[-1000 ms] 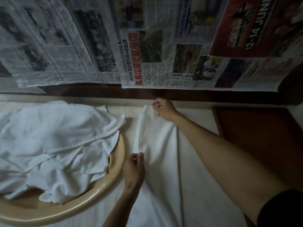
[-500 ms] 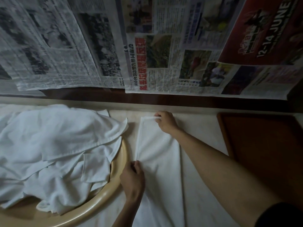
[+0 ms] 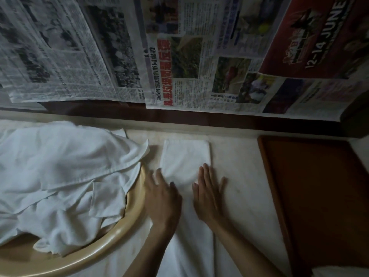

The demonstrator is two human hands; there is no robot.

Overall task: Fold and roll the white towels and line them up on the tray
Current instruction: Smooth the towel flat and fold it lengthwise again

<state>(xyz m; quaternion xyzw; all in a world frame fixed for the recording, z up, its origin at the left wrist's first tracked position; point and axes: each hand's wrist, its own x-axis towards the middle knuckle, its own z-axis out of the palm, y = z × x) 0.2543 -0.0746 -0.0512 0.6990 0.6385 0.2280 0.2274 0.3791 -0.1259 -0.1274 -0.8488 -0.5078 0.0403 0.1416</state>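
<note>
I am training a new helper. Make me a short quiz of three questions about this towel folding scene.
1. True or false: the brown tray already holds rolled towels.
2. Where do the unfolded towels lie? A) in the round beige basin B) on the brown tray C) on the newspapers
3. What do the left hand and right hand press flat?

Key: 1 false; 2 A; 3 the folded towel.

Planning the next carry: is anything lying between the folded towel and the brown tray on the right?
Nothing visible: only bare white tabletop separates the folded towel from the brown tray.
</note>
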